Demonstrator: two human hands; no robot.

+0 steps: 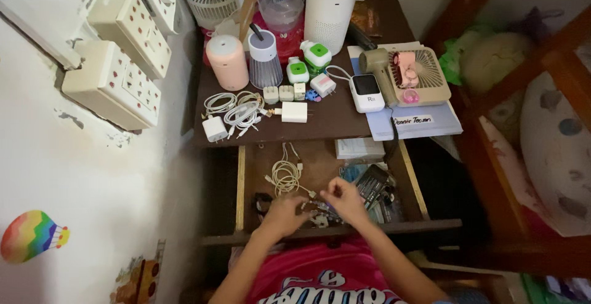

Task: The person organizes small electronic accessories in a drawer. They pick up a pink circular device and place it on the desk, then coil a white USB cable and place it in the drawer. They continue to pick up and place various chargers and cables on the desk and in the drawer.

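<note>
Both my hands reach into an open wooden drawer under a dark table. My left hand and my right hand are close together over a pile of small items and cables near the drawer's front. Their fingers are curled and pinch at something small between them; what it is I cannot make out. A coiled white cable lies in the drawer just beyond my left hand. Dark gadgets lie to the right of my right hand.
The tabletop holds a pink humidifier, a white-and-purple lamp, a white air purifier, chargers, coiled cables, a small white screen device, and a beige fan. Wall sockets sit at left, a wooden bed frame at right.
</note>
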